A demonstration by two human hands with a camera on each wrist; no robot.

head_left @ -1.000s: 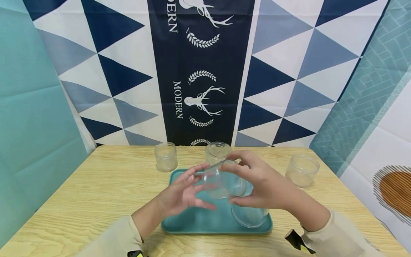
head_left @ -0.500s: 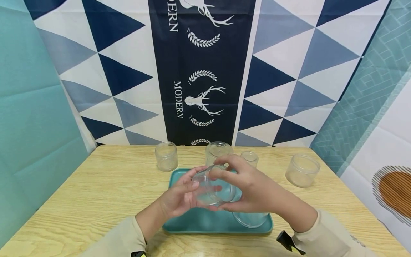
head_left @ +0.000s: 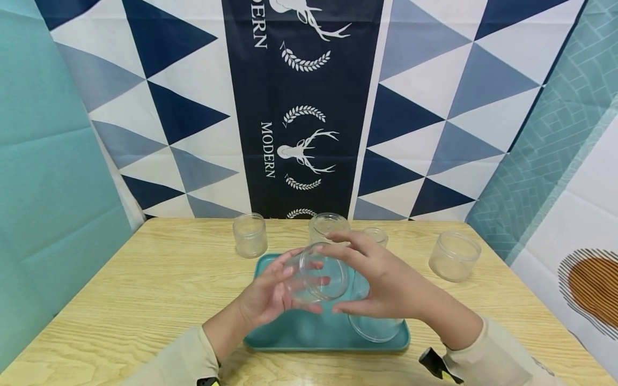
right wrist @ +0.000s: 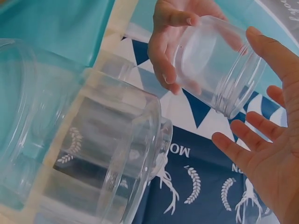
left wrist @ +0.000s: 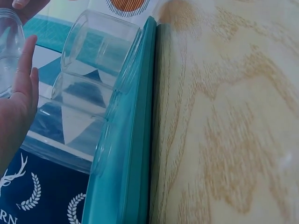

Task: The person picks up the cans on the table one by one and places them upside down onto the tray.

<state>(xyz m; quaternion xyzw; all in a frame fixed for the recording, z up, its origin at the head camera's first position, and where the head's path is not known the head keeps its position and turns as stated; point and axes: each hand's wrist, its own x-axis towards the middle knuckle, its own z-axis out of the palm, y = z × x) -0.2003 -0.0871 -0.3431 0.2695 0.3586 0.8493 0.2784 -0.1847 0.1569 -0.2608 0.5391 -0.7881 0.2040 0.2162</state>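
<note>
**Left hand (head_left: 272, 292) cradling a tilted clear jar (head_left: 321, 271), right hand (head_left: 381, 273) hovering by its rim**

Through the head camera I am seeing the jar hanging above the teal tray (head_left: 309, 332), lying on a slant with its mouth facing the right hand. The left fingers and thumb are wrapping around the base end. The right fingers are spreading apart and gripping nothing; in the right wrist view the thumb is overlapping the rim, and I am not able to tell whether it is touching.

I am judging the jar light and stiff, probably hard plastic, though I am not ruling out glass, so I am treating it as fragile. Its smooth wall is looking slippery to me. For a second hold I am favouring the ridges just behind the rim, with thumb and fingers opposing each other across the mouth. I am also minding the other clear jar (head_left: 376, 329), which is standing on the tray's right side, partly behind the right hand, where a knock is seeming possible.
</note>
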